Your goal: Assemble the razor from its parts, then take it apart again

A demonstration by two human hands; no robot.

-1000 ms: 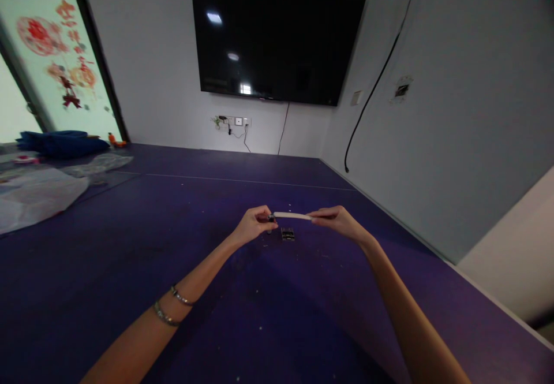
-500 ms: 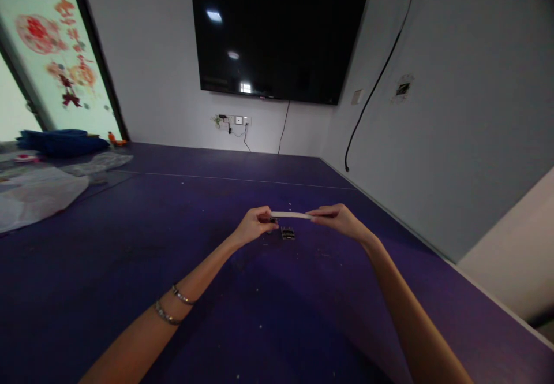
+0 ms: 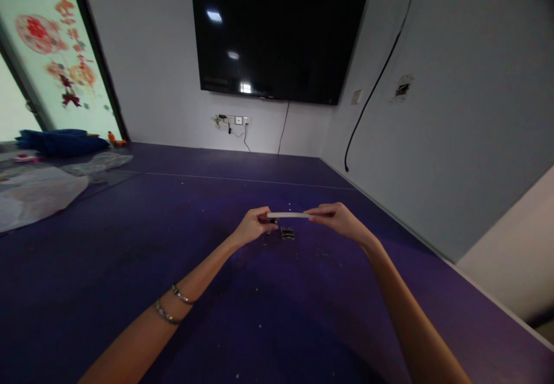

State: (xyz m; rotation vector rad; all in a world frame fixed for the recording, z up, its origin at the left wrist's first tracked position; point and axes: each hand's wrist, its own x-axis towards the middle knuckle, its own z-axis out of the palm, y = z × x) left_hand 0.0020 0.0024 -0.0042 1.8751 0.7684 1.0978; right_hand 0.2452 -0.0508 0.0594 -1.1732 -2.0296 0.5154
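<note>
A thin white strip [image 3: 288, 215] is held level above the purple surface, seen nearly edge-on. My left hand [image 3: 254, 226] pinches its left end between thumb and fingers. At the other end, my right hand [image 3: 338, 219] grips it with fingers stretched along it and the thumb below. Just below the strip, a small dark piece with metallic-looking edges [image 3: 287, 233] lies on the surface. Another small dark item [image 3: 273, 220] shows by my left fingertips, partly hidden; whether the hand touches it I cannot tell.
The purple surface [image 3: 208, 326] carries scattered white specks. Clear plastic sheeting [image 3: 41, 196] and a folded blue cloth [image 3: 63, 142] lie at the left, near a small orange object [image 3: 116, 140]. A black cable [image 3: 375, 90] hangs along the right wall; a television [image 3: 277, 37] is mounted ahead.
The white strip looks a little straighter and has shifted slightly left, with my right fingertips moving left too. Both hands keep their hold.
</note>
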